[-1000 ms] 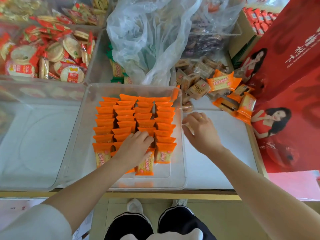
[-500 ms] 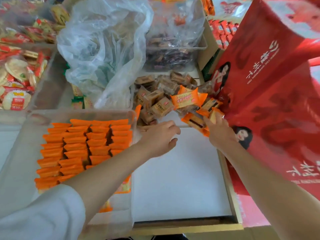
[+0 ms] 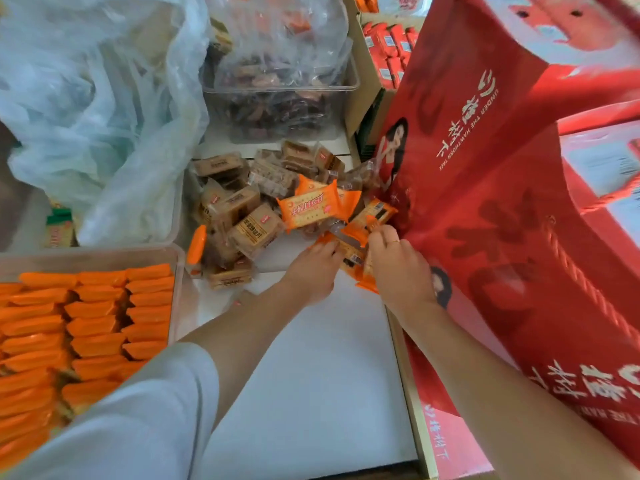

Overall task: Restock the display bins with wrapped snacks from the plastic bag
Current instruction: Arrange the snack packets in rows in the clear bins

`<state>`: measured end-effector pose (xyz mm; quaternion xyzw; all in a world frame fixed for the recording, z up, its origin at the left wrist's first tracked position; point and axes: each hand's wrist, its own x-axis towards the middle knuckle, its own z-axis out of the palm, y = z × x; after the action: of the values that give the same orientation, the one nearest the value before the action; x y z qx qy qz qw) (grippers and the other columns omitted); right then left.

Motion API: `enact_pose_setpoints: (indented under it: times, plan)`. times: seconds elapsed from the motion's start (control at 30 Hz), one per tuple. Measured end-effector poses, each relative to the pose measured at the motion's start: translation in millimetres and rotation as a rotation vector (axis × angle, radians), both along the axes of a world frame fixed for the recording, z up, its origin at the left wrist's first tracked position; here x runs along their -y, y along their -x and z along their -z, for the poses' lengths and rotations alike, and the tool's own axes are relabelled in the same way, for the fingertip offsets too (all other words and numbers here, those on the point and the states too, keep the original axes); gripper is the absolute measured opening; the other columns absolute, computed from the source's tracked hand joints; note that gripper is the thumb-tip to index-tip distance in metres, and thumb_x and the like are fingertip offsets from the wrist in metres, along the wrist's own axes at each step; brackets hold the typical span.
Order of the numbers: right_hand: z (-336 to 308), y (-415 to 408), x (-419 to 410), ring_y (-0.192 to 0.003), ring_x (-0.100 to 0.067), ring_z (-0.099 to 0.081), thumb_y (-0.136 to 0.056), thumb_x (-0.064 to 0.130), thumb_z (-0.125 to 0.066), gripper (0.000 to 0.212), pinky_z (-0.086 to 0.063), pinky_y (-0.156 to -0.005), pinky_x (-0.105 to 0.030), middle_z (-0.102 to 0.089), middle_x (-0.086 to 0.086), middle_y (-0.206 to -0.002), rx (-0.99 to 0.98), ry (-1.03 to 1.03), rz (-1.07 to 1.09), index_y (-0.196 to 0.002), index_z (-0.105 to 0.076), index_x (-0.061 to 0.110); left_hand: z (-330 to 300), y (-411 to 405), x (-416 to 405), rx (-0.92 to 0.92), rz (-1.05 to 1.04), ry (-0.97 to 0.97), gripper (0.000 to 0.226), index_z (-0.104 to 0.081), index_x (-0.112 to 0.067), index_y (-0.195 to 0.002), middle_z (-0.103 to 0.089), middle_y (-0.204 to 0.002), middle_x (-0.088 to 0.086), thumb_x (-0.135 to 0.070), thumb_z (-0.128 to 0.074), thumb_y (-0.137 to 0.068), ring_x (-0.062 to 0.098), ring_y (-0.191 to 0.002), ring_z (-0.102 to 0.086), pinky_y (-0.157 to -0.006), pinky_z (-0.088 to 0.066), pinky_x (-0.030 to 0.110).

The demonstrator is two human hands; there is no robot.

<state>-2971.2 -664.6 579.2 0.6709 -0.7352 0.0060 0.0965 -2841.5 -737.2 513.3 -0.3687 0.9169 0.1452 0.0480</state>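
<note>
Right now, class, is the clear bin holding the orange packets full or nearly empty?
Nearly full: the clear bin shows tight overlapping rows of orange packets across its visible floor; its left part is out of view.

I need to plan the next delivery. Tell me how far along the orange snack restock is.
Done: the clear bin holds neat rows of orange packets. In hand: left hand and right hand are picking loose orange packets from the pile. Left: a large orange pack and brown packets remain loose.
</note>
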Motion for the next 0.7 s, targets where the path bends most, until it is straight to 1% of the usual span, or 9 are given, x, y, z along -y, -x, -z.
enact_pose_setpoints:
  times: [0.07,0.13,0.23,0.3,0.4,0.47,0.57,0.63,0.7]
  plan:
    - [-16.1,-5.5,2.8,-0.057,-0.031,-0.060,-0.076,-0.003,-0.055,0.016,-0.043,-0.041,-0.033,-0.060,-0.013,-0.093,0.156,0.049,0.114,-0.087,-0.056,0.007,8.9,9.1,6.6,0.067,0.012,0.045,0.059,-0.018,-0.013,-0.147,-0.015,-0.154,0.005,-0.011,-0.043,-0.093,0.025,-0.138,-0.019,-0.109,-0.022,0.034]
    - [-24.4,-9.5,-0.2,-0.076,-0.035,-0.061,-0.084,0.004,-0.054,0.020,-0.045,-0.054,-0.038,-0.054,-0.011,-0.113,0.295,0.058,0.244,-0.103,-0.053,0.007,16.1,12.3,13.7,0.115,0.033,0.075,0.061,-0.012,-0.015,-0.148,-0.010,-0.156,0.003,-0.016,-0.041,-0.095,0.024,-0.142,-0.010,-0.114,-0.012,0.036]
    - [-25.3,-18.5,-12.9,-0.083,-0.035,-0.060,-0.086,0.011,-0.052,0.029,-0.043,-0.061,-0.037,-0.048,-0.006,-0.128,0.461,0.156,0.354,-0.114,-0.050,0.010,17.8,12.1,20.2,0.137,0.052,0.098,0.061,-0.016,-0.015,-0.147,-0.023,-0.150,0.006,-0.029,-0.045,-0.095,0.026,-0.138,-0.020,-0.111,-0.018,0.036]
    - [-22.1,-23.5,-19.7,-0.076,-0.037,-0.062,-0.081,0.007,-0.056,0.033,-0.040,-0.060,-0.032,-0.053,-0.010,-0.125,0.530,0.259,0.317,-0.113,-0.053,0.008,13.3,8.7,21.2,0.151,0.035,0.070,0.063,-0.024,-0.014,-0.143,-0.033,-0.140,0.009,-0.038,-0.051,-0.091,0.027,-0.131,-0.028,-0.106,-0.025,0.035]
    - [-21.0,-23.9,-23.6,-0.093,-0.032,-0.060,-0.084,0.007,-0.053,0.038,-0.032,-0.068,-0.027,-0.057,-0.010,-0.120,0.658,0.241,0.362,-0.122,-0.050,0.010,3.2,-5.5,13.6,0.204,0.019,-0.002,0.061,-0.039,-0.011,-0.131,-0.038,-0.131,0.010,-0.044,-0.059,-0.084,0.026,-0.125,-0.035,-0.099,-0.032,0.036]
    - [-24.8,-22.4,-24.9,-0.089,-0.028,-0.060,-0.088,0.012,-0.053,0.038,-0.026,-0.062,-0.022,-0.062,-0.007,-0.103,0.709,0.224,0.421,-0.125,-0.047,0.014,-7.4,-19.5,-0.5,0.176,-0.013,-0.015,0.057,-0.041,-0.012,-0.126,-0.044,-0.126,0.008,-0.045,-0.058,-0.083,0.025,-0.118,-0.043,-0.092,-0.037,0.036]
    - [-31.9,-28.0,-23.7,-0.074,-0.020,-0.056,-0.090,0.012,-0.054,0.033,-0.031,-0.054,-0.019,-0.057,0.005,-0.082,0.934,0.283,0.456,-0.123,-0.047,0.014,-34.9,-47.6,-25.9,0.080,-0.105,0.022,0.051,-0.041,-0.016,-0.121,-0.054,-0.113,0.003,-0.047,-0.055,-0.083,0.024,-0.102,-0.056,-0.072,-0.042,0.033]
    - [-32.7,-33.6,-21.4,-0.078,-0.016,-0.058,-0.092,0.014,-0.053,0.031,-0.038,-0.054,-0.013,-0.058,0.005,-0.089,1.104,0.302,0.452,-0.123,-0.047,0.014,-56.5,-71.8,-41.6,-0.001,-0.167,0.039,0.050,-0.044,-0.019,-0.118,-0.057,-0.108,0.001,-0.050,-0.057,-0.081,0.023,-0.096,-0.059,-0.064,-0.042,0.031]
    - [-34.3,-39.1,-17.8,-0.082,-0.014,-0.058,-0.094,0.018,-0.051,0.031,-0.048,-0.063,-0.022,-0.059,0.005,-0.097,1.232,0.288,0.455,-0.124,-0.045,0.019,-76.8,-96.6,-56.6,-0.148,-0.300,-0.071,0.050,-0.046,-0.021,-0.115,-0.059,-0.106,-0.002,-0.051,-0.062,-0.079,0.021,-0.096,-0.059,-0.065,-0.045,0.030]
